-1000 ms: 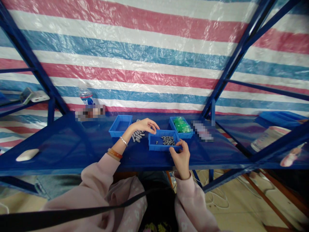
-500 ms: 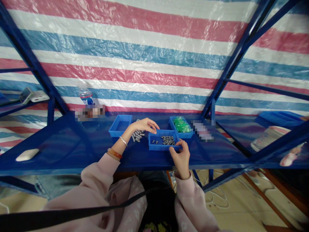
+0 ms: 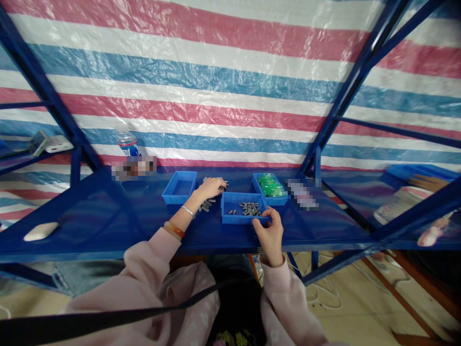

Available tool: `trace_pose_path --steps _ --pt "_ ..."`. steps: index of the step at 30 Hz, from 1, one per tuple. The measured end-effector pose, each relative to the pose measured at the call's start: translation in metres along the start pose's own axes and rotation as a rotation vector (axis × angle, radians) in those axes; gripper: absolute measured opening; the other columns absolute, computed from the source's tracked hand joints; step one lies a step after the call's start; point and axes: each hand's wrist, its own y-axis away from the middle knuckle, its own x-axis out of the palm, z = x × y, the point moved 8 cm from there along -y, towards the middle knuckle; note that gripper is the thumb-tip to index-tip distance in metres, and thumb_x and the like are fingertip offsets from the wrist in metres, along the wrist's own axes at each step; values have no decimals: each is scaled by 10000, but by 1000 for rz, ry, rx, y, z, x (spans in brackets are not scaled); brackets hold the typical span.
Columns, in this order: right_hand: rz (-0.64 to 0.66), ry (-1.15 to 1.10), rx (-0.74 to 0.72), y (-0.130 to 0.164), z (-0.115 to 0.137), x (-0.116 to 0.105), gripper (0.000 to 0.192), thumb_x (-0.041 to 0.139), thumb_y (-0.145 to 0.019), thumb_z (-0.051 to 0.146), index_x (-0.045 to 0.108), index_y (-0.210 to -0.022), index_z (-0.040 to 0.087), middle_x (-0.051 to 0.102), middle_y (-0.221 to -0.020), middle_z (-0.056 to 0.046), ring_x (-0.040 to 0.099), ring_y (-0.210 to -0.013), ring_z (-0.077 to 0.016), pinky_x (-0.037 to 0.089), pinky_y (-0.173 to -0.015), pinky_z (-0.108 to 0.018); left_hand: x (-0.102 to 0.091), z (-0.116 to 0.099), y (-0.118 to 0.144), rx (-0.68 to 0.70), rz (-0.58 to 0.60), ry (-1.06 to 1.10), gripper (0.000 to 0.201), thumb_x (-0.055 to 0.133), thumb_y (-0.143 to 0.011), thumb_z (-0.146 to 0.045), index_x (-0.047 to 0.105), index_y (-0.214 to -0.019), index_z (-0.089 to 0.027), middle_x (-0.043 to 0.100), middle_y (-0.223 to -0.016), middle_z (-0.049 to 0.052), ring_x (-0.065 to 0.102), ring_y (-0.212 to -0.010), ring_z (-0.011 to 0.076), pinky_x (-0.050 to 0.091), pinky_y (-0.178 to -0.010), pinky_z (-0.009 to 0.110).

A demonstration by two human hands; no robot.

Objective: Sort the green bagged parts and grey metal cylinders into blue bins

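Note:
My left hand point(image 3: 212, 187) lies over a pile of small grey metal cylinders point(image 3: 206, 205), its fingers curled down around some pieces at the fingertips. How many are in its grasp is hidden. A blue plastic bin point(image 3: 239, 220) with small metal parts point(image 3: 250, 208) inside stands right of the pile. My right hand point(image 3: 271, 230) grips that bin's right front corner between thumb and fingers. Left of the pile sits an empty blue bin point(image 3: 180, 185). Behind the held bin is another blue bin point(image 3: 258, 185), filled with green pieces in clear plastic point(image 3: 271, 186).
A white computer mouse point(image 3: 41, 231) lies on the blue table point(image 3: 104, 216) at the left. A plastic bottle point(image 3: 127, 143) stands at the back left. Blue frame posts point(image 3: 336, 105) rise at the sides before striped sheeting point(image 3: 201, 81). At right is a blue tray point(image 3: 399, 172).
My left hand has moved from above the held bin, back and left onto the metal cylinders, and its fingers have curled. My right hand stays on the bin's corner.

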Motion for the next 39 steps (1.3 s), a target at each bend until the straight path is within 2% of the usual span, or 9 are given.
trace_pose_path --steps 5,11,14,17,25,39 --pt "0 -1 3 0 0 0 153 606 -698 267 480 -777 230 563 -901 -34 519 -1158 -290 453 -829 -364 -3 1 -1 -39 -11 -7 272 631 -805 -161 738 -1046 -226 712 -1146 66 649 -1081 240 452 -929 297" --pt "-1 -6 5 0 1 -1 154 608 -698 267 481 -775 230 554 -886 -30 523 -1134 -282 456 -820 -359 -8 3 0 -88 -29 4 164 675 -754 -165 763 -888 -200 750 -927 71 671 -933 234 436 -836 285" --pt "-1 -13 7 0 1 -1 153 606 -694 269 482 -774 229 557 -896 -36 520 -1138 -287 455 -815 -360 -10 2 0 -95 -36 14 146 667 -750 -162 760 -858 -192 746 -882 69 669 -892 230 417 -833 294" --pt "2 -11 11 0 1 -1 153 603 -694 274 484 -777 227 563 -915 -43 522 -1139 -289 450 -823 -367 -10 1 1 -91 -33 30 166 656 -742 -157 761 -865 -195 742 -858 60 666 -858 223 407 -830 298" --pt "-2 -15 24 0 1 -1 154 604 -690 272 483 -772 228 566 -910 -40 517 -1155 -288 449 -824 -362 -5 -8 2 2 11 104 231 631 -716 -163 767 -891 -229 741 -857 37 664 -812 202 410 -683 252" --pt "-1 -8 19 0 2 -2 154 609 -688 284 486 -761 229 570 -896 -38 522 -1134 -289 455 -803 -357 -1 -11 -1 28 19 146 223 614 -714 -121 760 -841 -232 747 -843 35 669 -813 201 417 -700 245"
